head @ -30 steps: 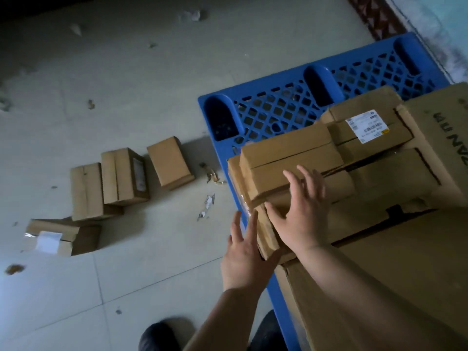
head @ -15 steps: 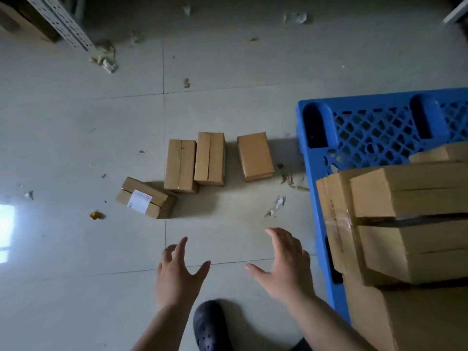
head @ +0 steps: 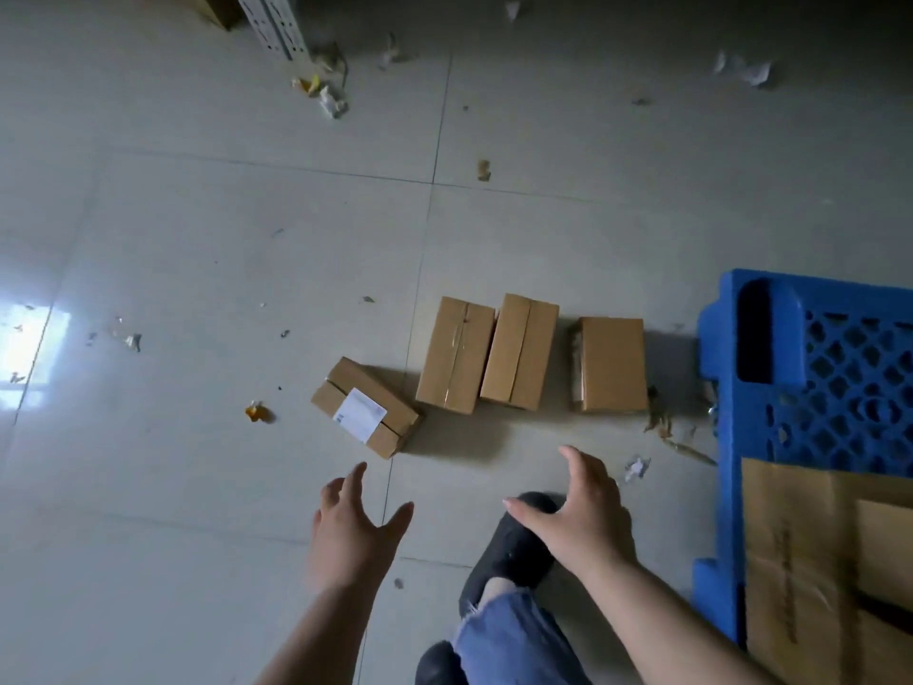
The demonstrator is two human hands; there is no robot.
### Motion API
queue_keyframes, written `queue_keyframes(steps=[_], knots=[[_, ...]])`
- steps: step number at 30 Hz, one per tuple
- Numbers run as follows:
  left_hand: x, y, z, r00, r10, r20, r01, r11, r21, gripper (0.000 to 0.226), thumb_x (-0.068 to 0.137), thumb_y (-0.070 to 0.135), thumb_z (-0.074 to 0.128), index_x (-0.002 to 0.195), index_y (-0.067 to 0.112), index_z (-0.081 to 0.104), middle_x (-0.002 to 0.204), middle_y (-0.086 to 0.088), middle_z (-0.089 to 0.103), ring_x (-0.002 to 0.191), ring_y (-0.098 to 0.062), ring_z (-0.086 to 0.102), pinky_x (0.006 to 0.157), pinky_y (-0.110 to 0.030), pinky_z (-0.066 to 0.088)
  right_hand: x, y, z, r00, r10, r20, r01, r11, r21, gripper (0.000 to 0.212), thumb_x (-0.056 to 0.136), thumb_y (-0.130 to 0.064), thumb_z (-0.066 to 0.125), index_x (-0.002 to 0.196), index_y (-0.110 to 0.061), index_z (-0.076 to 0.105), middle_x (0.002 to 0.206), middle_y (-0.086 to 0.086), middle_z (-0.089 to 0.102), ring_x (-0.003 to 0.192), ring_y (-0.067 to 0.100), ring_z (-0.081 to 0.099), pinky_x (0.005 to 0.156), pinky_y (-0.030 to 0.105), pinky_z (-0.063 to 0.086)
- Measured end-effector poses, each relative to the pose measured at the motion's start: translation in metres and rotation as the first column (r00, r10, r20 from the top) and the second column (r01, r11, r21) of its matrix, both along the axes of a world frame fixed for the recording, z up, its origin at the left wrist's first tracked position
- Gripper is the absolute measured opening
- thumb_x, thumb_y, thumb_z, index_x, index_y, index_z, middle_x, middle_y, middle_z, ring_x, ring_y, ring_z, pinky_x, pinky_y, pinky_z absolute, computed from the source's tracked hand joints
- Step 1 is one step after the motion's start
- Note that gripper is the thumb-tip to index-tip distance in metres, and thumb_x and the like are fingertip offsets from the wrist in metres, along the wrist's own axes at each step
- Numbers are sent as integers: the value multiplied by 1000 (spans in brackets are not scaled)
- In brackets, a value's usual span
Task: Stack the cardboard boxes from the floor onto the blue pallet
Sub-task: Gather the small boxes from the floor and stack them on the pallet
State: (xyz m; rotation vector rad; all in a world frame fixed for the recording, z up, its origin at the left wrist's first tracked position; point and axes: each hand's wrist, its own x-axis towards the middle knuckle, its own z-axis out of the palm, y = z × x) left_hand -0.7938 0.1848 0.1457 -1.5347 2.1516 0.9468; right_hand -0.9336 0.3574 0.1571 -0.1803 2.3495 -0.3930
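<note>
Both hands have left the pallet stack: left hand and right hand, fingers spread and empty, hover near four cardboard boxes on the floor, beside the blue pallet corner.

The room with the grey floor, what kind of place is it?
Probably a warehouse or stockroom. A blue plastic pallet holds cardboard, four small brown cardboard boxes sit on the pale tiled floor, and a perforated grey metal shelf post stands nearby.
</note>
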Motion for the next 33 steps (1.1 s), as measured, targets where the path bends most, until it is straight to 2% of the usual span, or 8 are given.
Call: queue_keyframes(steps=[5, 11, 15, 17, 20, 25, 29, 33], knots=[[-53, -36, -13, 998, -1, 60, 2, 1000, -17, 75, 75, 46, 68, 139, 24, 36, 142, -4, 40, 124, -29, 40, 95, -37, 40, -64, -46, -25, 985, -125, 122, 117, 991, 68, 93, 68, -59, 70, 141, -24, 26, 147, 3, 30, 129, 27, 37, 100, 47, 39], [-132, -65, -54, 977, -209, 42, 209, 978, 0, 77, 73, 50, 66, 139, 32, 31, 142, 2, 39, 126, -25, 37, 94, -37, 39, -112, -88, -84, 921, -337, 198, 311, 939, 149, 102, 68, -57, 72, 146, -20, 18, 150, 9, 28, 132, 31, 35, 102, 46, 37], [-180, -69, -112, 916, -396, 69, 395, 918, 32, 88, 71, 51, 65, 143, 38, 16, 150, 4, 24, 131, -26, 30, 98, -41, 37, -131, -109, -141, 900, -406, 157, 378, 908, 182, 110, 70, -60, 69, 149, -22, 2, 158, 9, 8, 141, 32, 20, 106, 48, 31], [-196, -63, -144, 938, -341, 67, 331, 936, 122, 94, 71, 47, 67, 145, 37, 9, 154, 1, 13, 135, -29, 23, 100, -44, 36, -137, -116, -170, 902, -419, 99, 400, 901, 170, 112, 69, -60, 70, 149, -29, -3, 158, 8, -2, 142, 33, 16, 104, 50, 34], [-202, -53, -189, 967, -228, 117, 198, 954, 225, 103, 72, 43, 68, 146, 36, -2, 157, 1, -1, 142, -30, 9, 104, -50, 32, -138, -126, -212, 915, -400, 53, 386, 905, 179, 116, 64, -64, 70, 147, -35, -6, 158, 8, -2, 141, 32, 17, 101, 53, 38], [-195, -36, -238, 960, -216, 180, 194, 972, 134, 110, 68, 57, 64, 142, 41, -16, 155, 1, -15, 142, -30, 1, 103, -54, 28, -132, -130, -258, 915, -403, 9, 385, 882, 271, 128, 61, -63, 73, 143, -34, -21, 155, 5, -24, 143, 32, 5, 100, 59, 32], [-191, -28, -254, 954, -233, 191, 236, 972, 9, 124, 57, 63, 68, 134, 43, -27, 153, 1, -18, 139, -31, 8, 99, -56, 32, -133, -117, -274, 914, -404, -38, 402, 887, 226, 132, 58, -62, 75, 140, -37, -26, 157, 6, -14, 142, 33, 12, 100, 57, 33], [-194, -30, -247, 963, -201, 178, 200, 980, 19, 129, 48, 60, 75, 140, 42, -14, 152, -6, -2, 132, -36, 21, 95, -51, 36, -129, -103, -270, 929, -367, -53, 368, 895, 250, 132, 57, -56, 78, 137, -40, -26, 156, 8, 2, 138, 36, 20, 99, 57, 36]])
